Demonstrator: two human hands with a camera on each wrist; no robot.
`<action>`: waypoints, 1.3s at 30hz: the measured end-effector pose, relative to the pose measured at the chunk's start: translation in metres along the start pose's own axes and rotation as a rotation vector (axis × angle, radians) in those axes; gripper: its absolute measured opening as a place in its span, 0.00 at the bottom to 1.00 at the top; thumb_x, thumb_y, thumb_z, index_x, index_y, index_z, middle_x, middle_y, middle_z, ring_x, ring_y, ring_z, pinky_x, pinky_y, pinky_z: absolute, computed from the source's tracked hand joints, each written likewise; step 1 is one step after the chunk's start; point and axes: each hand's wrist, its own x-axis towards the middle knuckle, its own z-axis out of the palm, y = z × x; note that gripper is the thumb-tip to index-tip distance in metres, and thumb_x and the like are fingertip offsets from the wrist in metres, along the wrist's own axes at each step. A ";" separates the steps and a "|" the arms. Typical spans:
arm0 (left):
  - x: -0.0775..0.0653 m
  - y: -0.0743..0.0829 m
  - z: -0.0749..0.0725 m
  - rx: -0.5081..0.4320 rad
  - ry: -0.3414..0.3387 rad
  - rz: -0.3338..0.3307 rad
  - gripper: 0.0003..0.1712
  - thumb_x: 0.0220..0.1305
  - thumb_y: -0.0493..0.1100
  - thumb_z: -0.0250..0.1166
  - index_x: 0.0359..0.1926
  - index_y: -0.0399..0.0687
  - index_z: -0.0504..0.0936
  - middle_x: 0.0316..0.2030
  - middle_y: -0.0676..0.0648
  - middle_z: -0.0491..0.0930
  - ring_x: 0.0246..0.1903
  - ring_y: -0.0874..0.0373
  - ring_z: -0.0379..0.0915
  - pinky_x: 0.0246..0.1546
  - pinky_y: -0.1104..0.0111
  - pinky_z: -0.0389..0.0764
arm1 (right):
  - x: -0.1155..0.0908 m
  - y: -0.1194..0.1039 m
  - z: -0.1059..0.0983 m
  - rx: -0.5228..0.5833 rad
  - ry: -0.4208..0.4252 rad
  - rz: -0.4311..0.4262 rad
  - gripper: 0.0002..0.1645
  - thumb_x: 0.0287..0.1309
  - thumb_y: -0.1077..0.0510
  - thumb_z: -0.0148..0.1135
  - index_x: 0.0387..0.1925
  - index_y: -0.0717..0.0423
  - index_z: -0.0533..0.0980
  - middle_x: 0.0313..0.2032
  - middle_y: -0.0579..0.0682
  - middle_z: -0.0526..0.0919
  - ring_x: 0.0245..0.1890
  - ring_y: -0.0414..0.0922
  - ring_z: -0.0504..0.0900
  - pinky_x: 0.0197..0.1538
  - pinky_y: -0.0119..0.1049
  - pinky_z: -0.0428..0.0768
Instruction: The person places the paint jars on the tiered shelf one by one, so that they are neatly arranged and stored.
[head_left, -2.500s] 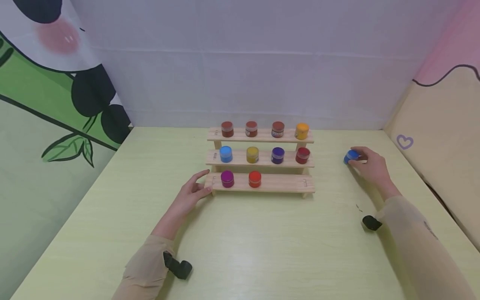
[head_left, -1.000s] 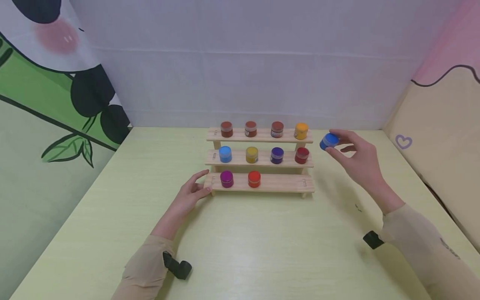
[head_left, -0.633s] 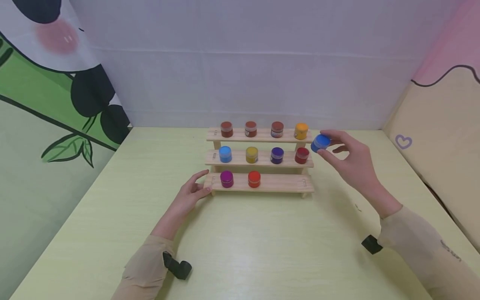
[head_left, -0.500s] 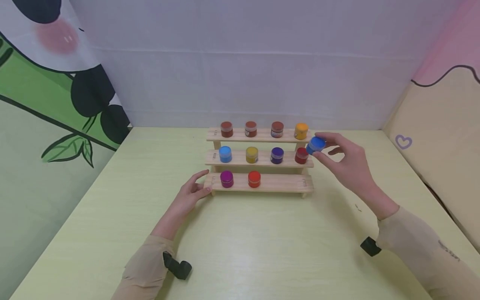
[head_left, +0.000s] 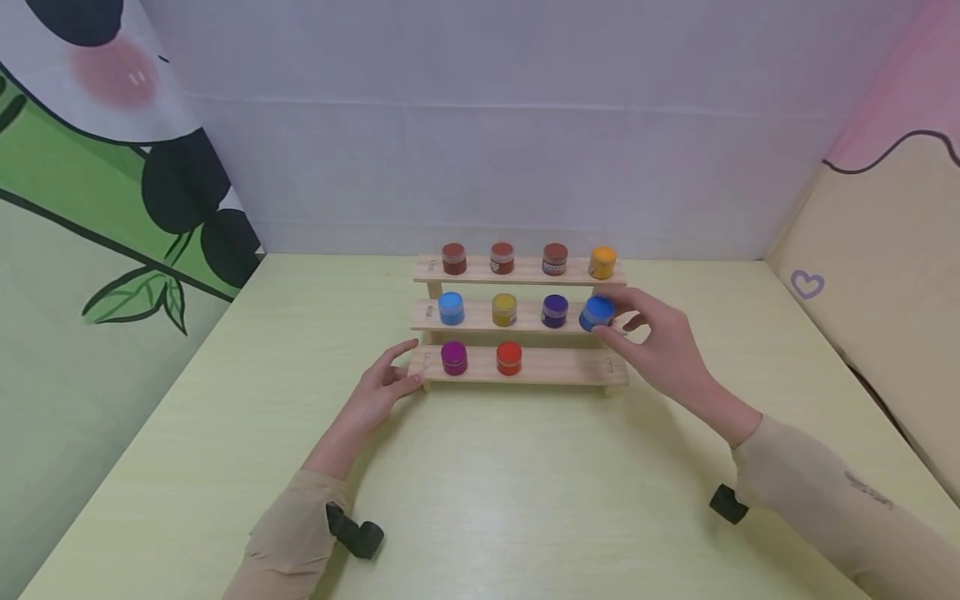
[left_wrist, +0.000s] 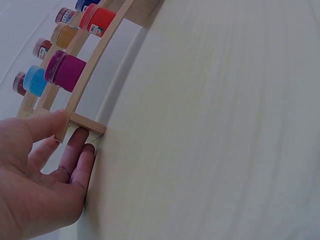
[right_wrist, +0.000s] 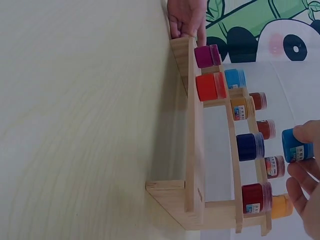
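My right hand point(head_left: 663, 346) pinches a blue paint jar point(head_left: 597, 312) between thumb and fingers. In the head view that jar overlaps the right end of a three-tier wooden rack's point(head_left: 562, 367) middle shelf; the right wrist view shows it raised beyond the dark red jar point(right_wrist: 256, 198). My left hand point(head_left: 378, 390) grips the lowest shelf's left end, thumb against its edge and fingers curled below it. On that shelf stand a purple jar point(head_left: 454, 358) and a red-orange jar point(head_left: 508, 358). The middle shelf bears light blue point(head_left: 451, 309), mustard point(head_left: 504, 310) and dark blue jars point(head_left: 555, 312).
Three brownish-red jars, one marked here point(head_left: 502, 258), and a yellow-orange jar point(head_left: 602, 262) line the top shelf. The rack stands on a pale wood-grain table point(head_left: 480, 483), before a light cloth backdrop point(head_left: 480, 167). Black wrist cameras jut from both sleeves.
My right hand has lifted the blue jar from the table at the right and carried it left to the rack. It now covers the dark red jar in the head view. My left hand has stayed put.
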 end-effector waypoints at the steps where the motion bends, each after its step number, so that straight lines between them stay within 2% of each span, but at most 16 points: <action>1: 0.000 0.000 0.000 -0.002 -0.002 0.002 0.35 0.73 0.44 0.57 0.76 0.63 0.55 0.54 0.36 0.76 0.55 0.46 0.74 0.67 0.41 0.61 | -0.001 0.000 0.002 0.002 -0.010 0.010 0.30 0.54 0.64 0.72 0.60 0.52 0.76 0.45 0.50 0.87 0.41 0.46 0.81 0.38 0.22 0.77; 7: 0.001 -0.001 0.000 -0.008 -0.005 0.007 0.35 0.73 0.44 0.56 0.76 0.62 0.55 0.54 0.35 0.76 0.56 0.45 0.74 0.68 0.41 0.60 | -0.003 0.003 0.012 0.020 -0.072 0.051 0.28 0.55 0.62 0.72 0.59 0.53 0.77 0.46 0.52 0.87 0.41 0.47 0.82 0.38 0.25 0.79; 15: -0.001 0.000 -0.001 -0.011 -0.012 0.003 0.35 0.73 0.45 0.56 0.76 0.64 0.55 0.55 0.35 0.75 0.57 0.45 0.74 0.68 0.40 0.59 | -0.006 0.006 0.024 0.054 -0.150 0.121 0.27 0.57 0.62 0.70 0.60 0.53 0.77 0.51 0.53 0.86 0.42 0.45 0.82 0.42 0.36 0.81; 30: 0.000 0.000 0.000 -0.003 -0.004 0.004 0.35 0.73 0.44 0.57 0.76 0.63 0.56 0.54 0.36 0.76 0.56 0.46 0.74 0.67 0.42 0.61 | -0.010 0.007 0.035 0.044 -0.274 0.177 0.25 0.58 0.61 0.70 0.58 0.53 0.78 0.50 0.52 0.86 0.40 0.45 0.83 0.40 0.30 0.80; 35: 0.000 0.001 0.000 0.003 0.001 -0.004 0.35 0.73 0.45 0.57 0.76 0.64 0.55 0.55 0.36 0.76 0.56 0.45 0.74 0.67 0.42 0.61 | -0.011 0.009 0.037 0.040 -0.319 0.206 0.26 0.58 0.59 0.70 0.59 0.52 0.78 0.50 0.52 0.86 0.42 0.46 0.85 0.43 0.33 0.83; 39: -0.001 0.001 0.000 0.012 0.006 -0.014 0.35 0.73 0.46 0.57 0.76 0.65 0.56 0.55 0.35 0.76 0.56 0.45 0.74 0.67 0.41 0.62 | -0.012 0.012 0.039 0.052 -0.343 0.222 0.25 0.59 0.60 0.69 0.59 0.53 0.78 0.53 0.53 0.85 0.45 0.47 0.85 0.46 0.38 0.85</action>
